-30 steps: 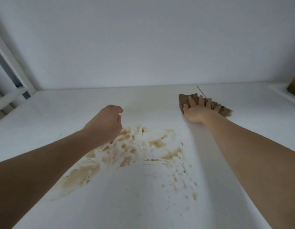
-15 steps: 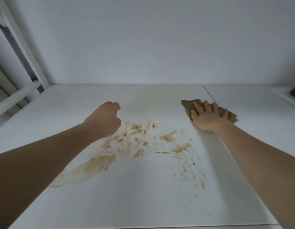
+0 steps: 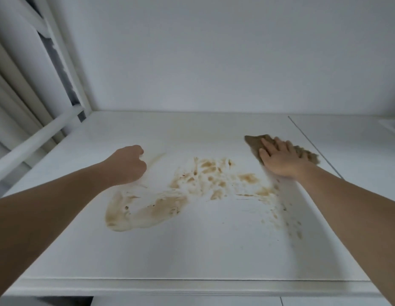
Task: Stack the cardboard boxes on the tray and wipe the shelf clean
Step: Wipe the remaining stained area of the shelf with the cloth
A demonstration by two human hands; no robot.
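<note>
A white shelf (image 3: 214, 250) lies in front of me, with a brown smeared stain (image 3: 170, 202) across its middle. My right hand (image 3: 278, 160) presses flat on a brown cloth (image 3: 254, 141) at the right, just beyond the stain's right edge. My left hand (image 3: 128, 164) is a closed fist, empty, resting or hovering at the stain's left side. No cardboard boxes are in view. A corner of the white tray (image 3: 393, 127) shows at the far right edge.
A white wall (image 3: 214, 62) closes the back of the shelf. White frame bars (image 3: 37, 138) run along the left side. A thin seam (image 3: 313, 146) crosses the shelf surface to the right of the cloth. The shelf's front edge (image 3: 192, 283) is near me.
The view has pulled back and shifted left, showing the shelf's front edge. The cardboard box at the far right has left the view. My right hand stays pressed on the cloth.
</note>
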